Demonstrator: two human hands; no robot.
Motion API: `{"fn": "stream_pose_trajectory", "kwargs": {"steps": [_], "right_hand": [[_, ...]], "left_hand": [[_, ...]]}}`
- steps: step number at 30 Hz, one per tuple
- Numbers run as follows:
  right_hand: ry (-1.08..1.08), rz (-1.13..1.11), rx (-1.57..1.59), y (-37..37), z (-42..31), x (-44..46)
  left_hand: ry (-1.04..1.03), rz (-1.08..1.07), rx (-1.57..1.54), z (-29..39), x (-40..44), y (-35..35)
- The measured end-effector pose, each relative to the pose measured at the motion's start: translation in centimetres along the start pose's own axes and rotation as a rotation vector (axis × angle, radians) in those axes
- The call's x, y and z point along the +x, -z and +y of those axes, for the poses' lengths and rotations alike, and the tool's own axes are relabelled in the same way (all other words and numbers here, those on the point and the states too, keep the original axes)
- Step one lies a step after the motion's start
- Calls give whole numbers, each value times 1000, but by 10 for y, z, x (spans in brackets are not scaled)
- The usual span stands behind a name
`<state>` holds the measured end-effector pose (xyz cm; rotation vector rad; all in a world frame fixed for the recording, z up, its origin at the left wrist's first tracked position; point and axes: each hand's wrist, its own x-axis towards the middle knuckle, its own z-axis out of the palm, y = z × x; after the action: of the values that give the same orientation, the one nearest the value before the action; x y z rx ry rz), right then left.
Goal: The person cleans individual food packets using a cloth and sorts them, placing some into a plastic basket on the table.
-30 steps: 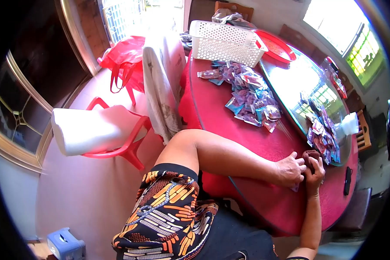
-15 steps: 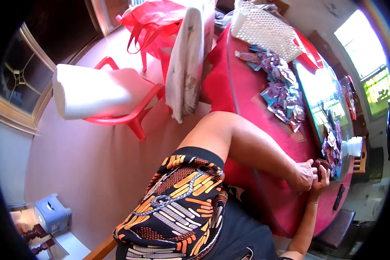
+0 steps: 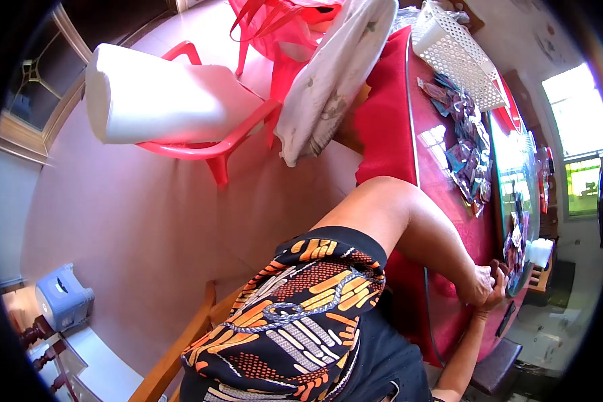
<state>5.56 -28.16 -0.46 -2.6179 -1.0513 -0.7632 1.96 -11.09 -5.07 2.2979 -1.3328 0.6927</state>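
Both hands come together over the red-covered table (image 3: 459, 321). My left hand (image 3: 475, 285) is closed, with its fingers curled in against the other hand. My right hand (image 3: 494, 296) is raised, its fingers bent around a small dark reddish-brown thing (image 3: 496, 266) whose kind I cannot make out. The left fingers press close to that thing too; the exact contact is hidden. Just beyond the hands lies a pile of small shiny packets (image 3: 514, 242) on the glass turntable (image 3: 514, 285). A larger heap of similar packets (image 3: 467, 147) is spread further along the table.
A white perforated basket (image 3: 459, 57) stands at the table's far end beside a red tray (image 3: 510, 110). Red plastic chairs (image 3: 219, 171) are on the left, one with a white roll (image 3: 161, 100), another with a pale cloth (image 3: 335, 74). A blue stool (image 3: 63, 298) is on the floor.
The camera view has turned, so the table and chairs sit further right and higher. Both hands stay together at the dark thing, with slight finger movement.
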Motion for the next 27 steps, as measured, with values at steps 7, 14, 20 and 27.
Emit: {"fn": "stream_pose_trajectory", "kwargs": {"steps": [7,14,20,27], "right_hand": [[-3,-45,-1,0,-1,8],[-27,-45,-11,0,0,9],[-39,-50,-18,2,2,8],[-63,-38,-24,4,1,5]], "left_hand": [[142,-98,-23,-4,30,-7],[1318,407,689,33,149,-67],[1437,448,763,44,153,-64],[1186,216,478,30,121,-37]]}}
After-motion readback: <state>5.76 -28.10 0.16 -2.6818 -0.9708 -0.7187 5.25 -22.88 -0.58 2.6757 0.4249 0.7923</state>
